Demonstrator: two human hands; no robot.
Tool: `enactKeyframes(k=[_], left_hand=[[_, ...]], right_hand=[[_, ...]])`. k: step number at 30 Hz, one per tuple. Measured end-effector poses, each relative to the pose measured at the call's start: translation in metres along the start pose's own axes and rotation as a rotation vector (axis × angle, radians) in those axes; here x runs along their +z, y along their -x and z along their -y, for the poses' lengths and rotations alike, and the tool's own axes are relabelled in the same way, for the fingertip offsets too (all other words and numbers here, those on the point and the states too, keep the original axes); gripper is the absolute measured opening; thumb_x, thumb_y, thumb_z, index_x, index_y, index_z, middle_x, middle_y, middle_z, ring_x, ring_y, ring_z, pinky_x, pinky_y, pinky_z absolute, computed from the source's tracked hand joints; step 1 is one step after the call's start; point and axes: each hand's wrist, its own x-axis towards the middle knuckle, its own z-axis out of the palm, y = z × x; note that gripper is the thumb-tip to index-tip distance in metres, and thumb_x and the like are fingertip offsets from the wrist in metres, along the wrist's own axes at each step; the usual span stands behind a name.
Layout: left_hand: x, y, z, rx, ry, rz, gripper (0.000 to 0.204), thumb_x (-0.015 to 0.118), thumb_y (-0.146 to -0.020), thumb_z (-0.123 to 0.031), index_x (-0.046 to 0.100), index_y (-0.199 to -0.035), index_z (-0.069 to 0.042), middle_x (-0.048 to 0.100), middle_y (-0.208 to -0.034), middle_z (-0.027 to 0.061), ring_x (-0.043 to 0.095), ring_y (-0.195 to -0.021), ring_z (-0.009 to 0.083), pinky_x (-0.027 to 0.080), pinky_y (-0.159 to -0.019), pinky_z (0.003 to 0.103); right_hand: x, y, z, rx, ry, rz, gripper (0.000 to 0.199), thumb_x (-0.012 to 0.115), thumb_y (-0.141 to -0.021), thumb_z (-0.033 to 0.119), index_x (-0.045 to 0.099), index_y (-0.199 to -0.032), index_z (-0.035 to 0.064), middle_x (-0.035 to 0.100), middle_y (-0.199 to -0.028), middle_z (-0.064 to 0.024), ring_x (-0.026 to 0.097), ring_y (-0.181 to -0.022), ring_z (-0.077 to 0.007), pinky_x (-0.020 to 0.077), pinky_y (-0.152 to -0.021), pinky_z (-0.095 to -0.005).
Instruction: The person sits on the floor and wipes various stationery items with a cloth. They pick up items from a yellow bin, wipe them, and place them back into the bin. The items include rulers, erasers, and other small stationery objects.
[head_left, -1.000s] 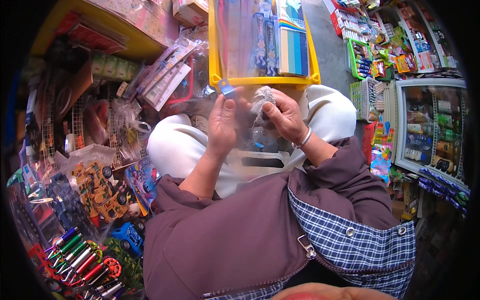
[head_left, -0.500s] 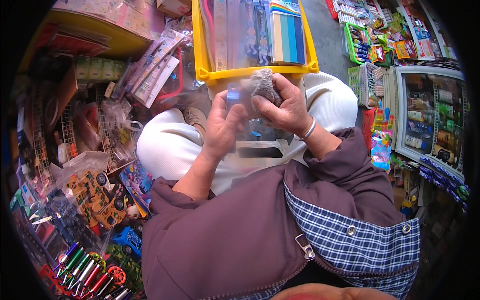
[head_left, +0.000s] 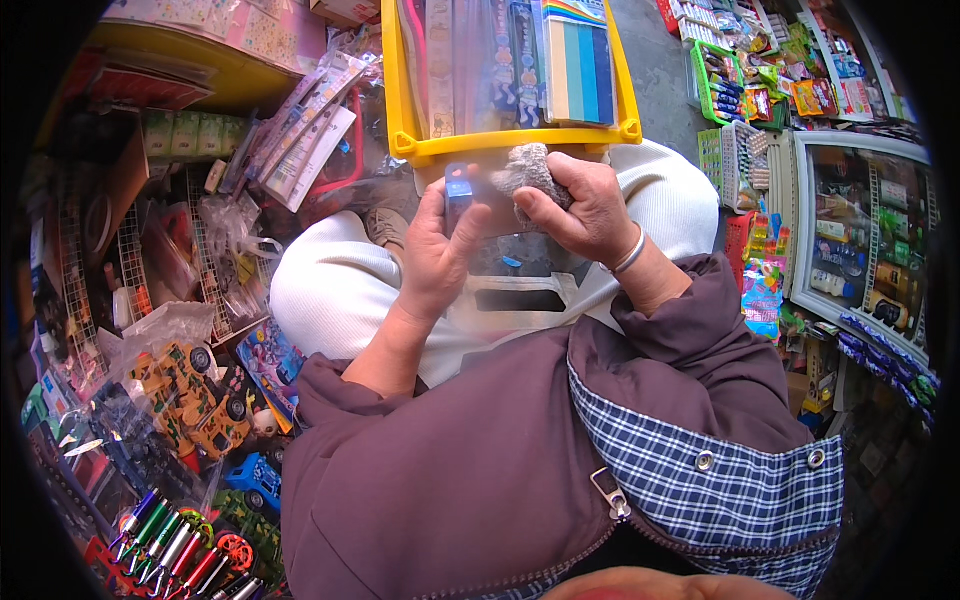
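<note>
Risk noted first: the packet, just on the wearer's side of the yellow tray, left of its middle, could be dropped. The likely cause would be a tug from the cloth against a pinch that appears light; a fall could end between the trousers, nearer the wearer than the tray, beside a blue scrap. A second risk, in this inspector's judgement, is the cloth's loose end snagging the packet's edge and creasing it. Grip, left hand: near the tray's left corner, thumb and fingers are closed to about the packet's thickness, blue top exposed; the lower part is largely covered by the thumb, so full contact cannot be confirmed. Grip, right hand: near the tray's right corner, thumb and fingers are closed on the bunched grey cloth, its free end projecting towards the packet. A narrow gap appears between cloth and packet, though blur there prevents certainty.
</note>
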Motion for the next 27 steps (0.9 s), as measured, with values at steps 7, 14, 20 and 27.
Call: enactKeyframes(k=[7,14,20,27], left_hand=[[0.005,0.001,0.004,0.063,-0.186,-0.038,0.033,0.059,-0.092,-0.020,0.045,-0.117,-0.005,0.049,-0.083,-0.0019,0.044,-0.063,0.0027,0.038,-0.054,0.017],[0.001,0.001,0.006,-0.013,-0.203,0.025,0.033,0.057,-0.092,-0.019,0.047,-0.118,0.000,0.060,-0.098,0.0071,0.057,-0.087,0.0125,0.046,-0.077,0.026],[0.002,0.001,0.007,0.005,-0.409,0.016,0.035,0.057,-0.090,-0.018,0.049,-0.120,-0.002,0.062,-0.095,0.0145,0.062,-0.084,0.0218,0.048,-0.074,0.032],[0.002,0.003,0.015,0.185,-0.675,0.055,0.038,0.059,-0.080,-0.010,0.051,-0.117,-0.007,0.062,-0.092,0.0203,0.062,-0.083,0.0368,0.050,-0.070,0.040]], right_hand=[[-0.003,-0.006,0.001,-0.200,-0.005,-0.100,0.023,0.068,-0.079,0.020,0.058,-0.072,0.0012,0.057,-0.072,-0.0118,0.058,-0.064,-0.0286,0.0455,-0.059,-0.0333],[0.002,0.001,0.009,0.163,-0.353,0.099,0.017,0.070,-0.078,0.012,0.055,-0.075,0.0029,0.059,-0.080,-0.0063,0.056,-0.074,-0.0115,0.0449,-0.064,-0.0235],[0.010,0.004,0.011,0.198,-0.416,-0.047,0.019,0.072,-0.079,0.013,0.059,-0.089,0.0022,0.059,-0.080,-0.0028,0.054,-0.072,-0.0079,0.0449,-0.062,-0.0223],[0.018,-0.001,0.003,0.167,-0.101,0.097,0.016,0.069,-0.078,0.018,0.065,-0.083,0.0032,0.063,-0.077,-0.0101,0.063,-0.071,-0.0240,0.0490,-0.065,-0.0309]])
